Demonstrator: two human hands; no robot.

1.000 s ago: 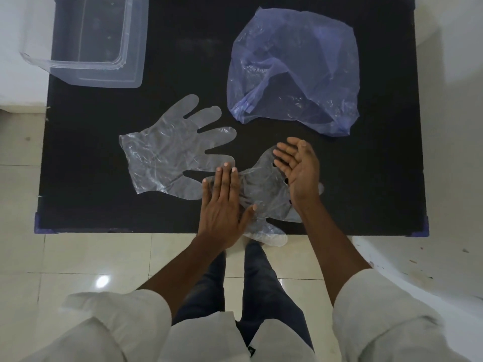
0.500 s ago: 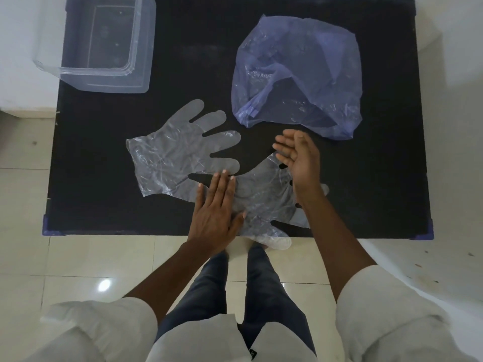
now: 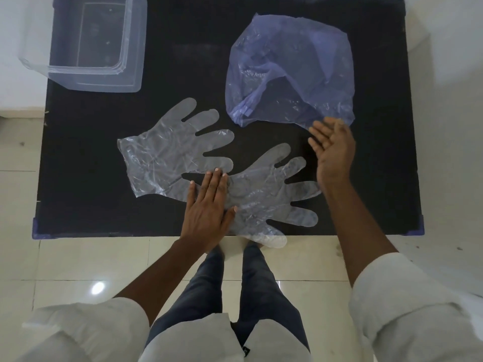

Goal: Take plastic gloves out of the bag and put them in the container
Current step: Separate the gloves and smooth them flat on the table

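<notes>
Left hand fingers pressed flat on the near glove; right hand open, empty. That flimsy film could slide off the tabletop edge.

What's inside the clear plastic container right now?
The clear container looks empty; its bare floor shows through. Both plastic gloves lie flat on the black table. The container's far end is cropped.

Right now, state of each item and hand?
container: upright, open, empty.
bag: lying crumpled on table, mouth toward the person.
far glove: flat on table, out of bag.
near glove: flat, one finger past table edge.
left hand: flat, pressing near glove.
right hand: open, empty, by bag.
</notes>
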